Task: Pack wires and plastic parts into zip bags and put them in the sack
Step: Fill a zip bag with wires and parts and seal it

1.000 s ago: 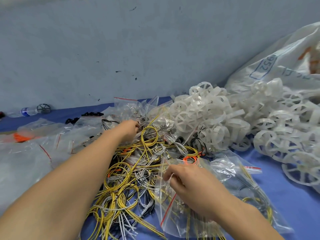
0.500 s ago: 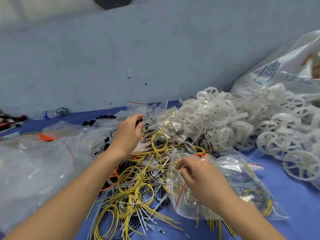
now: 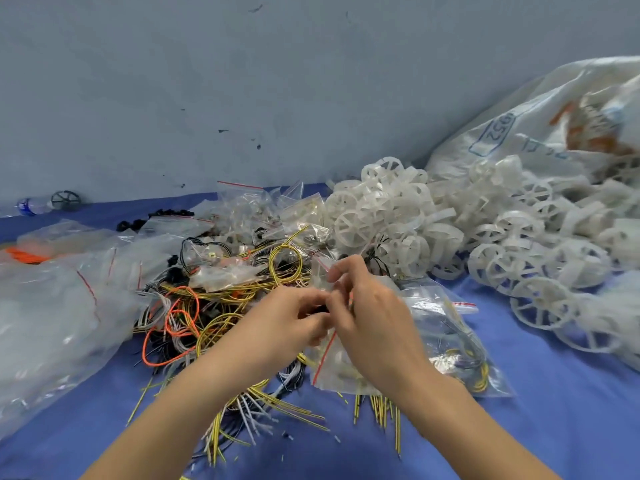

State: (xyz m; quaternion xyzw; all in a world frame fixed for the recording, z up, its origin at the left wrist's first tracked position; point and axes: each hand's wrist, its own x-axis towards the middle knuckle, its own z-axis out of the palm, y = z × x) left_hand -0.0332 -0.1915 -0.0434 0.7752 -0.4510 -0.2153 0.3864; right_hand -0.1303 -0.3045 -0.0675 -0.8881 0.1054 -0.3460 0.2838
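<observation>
A blue cloth [image 3: 561, 420] covers the work surface, which runs back to a scuffed grey-blue wall [image 3: 242, 84] marked with dark specks. Both hands meet above the middle of the cloth. The right hand [image 3: 372, 320] pinches the top edge of a clear zip bag [image 3: 337, 372] with a red seal strip. The left hand [image 3: 294, 322] has its fingers curled at the same mouth, but blur hides whether they grip the bag or something small and dark. Under and left of the hands sprawls a tangle of yellow, white, black and orange wires [image 3: 221, 306]. White spoked plastic wheels [image 3: 398, 220] are heaped to the right, spilling from a white woven sack [image 3: 540, 133] against the wall. Crumpled clear bags [image 3: 52, 306] pile at the left, and a filled zip bag [image 3: 460, 355] lies beside the right wrist. A water bottle [image 3: 29, 206] lies at the far left edge.
</observation>
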